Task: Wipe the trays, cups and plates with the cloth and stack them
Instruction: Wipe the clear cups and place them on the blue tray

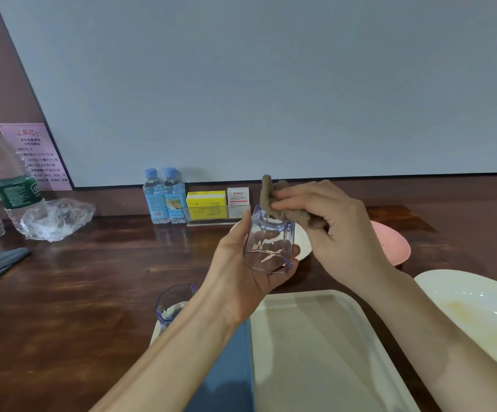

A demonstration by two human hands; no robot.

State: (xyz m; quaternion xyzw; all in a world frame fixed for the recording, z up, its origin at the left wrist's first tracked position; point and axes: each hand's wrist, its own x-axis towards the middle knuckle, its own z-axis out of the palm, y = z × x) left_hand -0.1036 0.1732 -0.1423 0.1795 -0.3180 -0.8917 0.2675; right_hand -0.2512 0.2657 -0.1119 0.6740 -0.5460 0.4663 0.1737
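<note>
The cream tray (315, 352) lies closest, flat on the dark wooden table (92, 278), with both forearms reaching over it. Its surface looks bare and free of marks, though whether it is already wiped cannot be told. Just beside it on the left shows a blue surface (226, 370), probably a second tray, partly hidden by the left forearm.

Above the tray's far edge, the left hand (241, 263) curls round the clear cup (268, 245), holding it off the table and tilted, base toward the camera and mouth up and away. The right hand (330, 221) has its fingers bent round the brown cloth (280, 203), pressing a fold of it at the cup's rim while the rest of the cloth sticks up above the fingers. So the step in hand is wiping this cup.

A second cup (173, 304) stands upright near the tray's left corner, apart from the first, so the 2 cups are not yet stacked. To the right, the large white plate (473, 310) carries a yellowish smear and looks unwiped. Farther back the pink plate (390, 242) sits on the table, with a small white plate (303, 242) behind the held cup; their state is hard to read.

By my reading, the job is in its early-to-middle part: 1 cup under the cloth, at least 1 plate dirty, and the 3 plates lying separately with no stack formed.
</note>
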